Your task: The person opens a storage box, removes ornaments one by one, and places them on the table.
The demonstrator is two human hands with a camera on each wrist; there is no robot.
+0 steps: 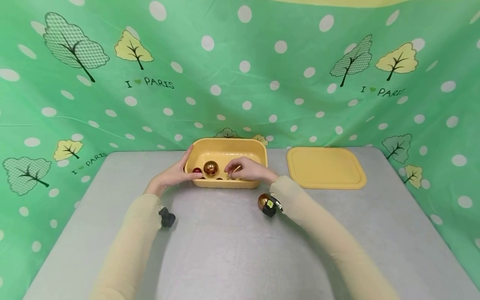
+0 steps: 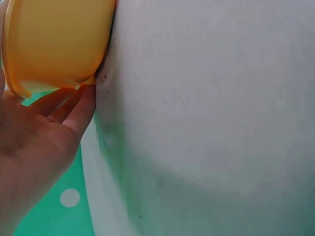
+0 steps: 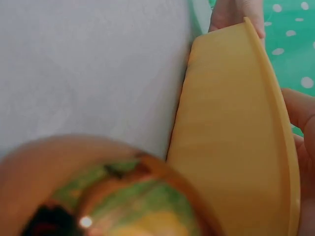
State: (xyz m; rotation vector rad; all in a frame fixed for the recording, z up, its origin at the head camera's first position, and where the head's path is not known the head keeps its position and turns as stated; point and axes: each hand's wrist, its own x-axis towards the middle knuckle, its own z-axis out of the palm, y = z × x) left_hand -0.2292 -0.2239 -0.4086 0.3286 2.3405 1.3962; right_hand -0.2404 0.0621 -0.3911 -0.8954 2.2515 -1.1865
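Observation:
A yellow plastic box (image 1: 234, 183) stands at the back of the table. My left hand (image 1: 176, 173) grips its left end, thumb over the front rim and fingers along the side; in the left wrist view the fingertips (image 2: 88, 98) reach its base. Inside the box lie a shiny copper ball (image 1: 211, 168) and a smaller red ball (image 1: 197, 170) near the left thumb. My right hand (image 1: 247, 168) reaches over the front rim into the box, fingers bent downward. The front wall partly hides what is under its fingertips, so I cannot tell whether it pinches anything.
Another copper ball (image 1: 263, 201) lies on the grey table (image 1: 232, 241) beside the right wrist camera, looming large in the right wrist view. A flat yellow lid (image 1: 326, 167) lies right of the box. Behind hangs a green dotted cloth (image 1: 240, 91).

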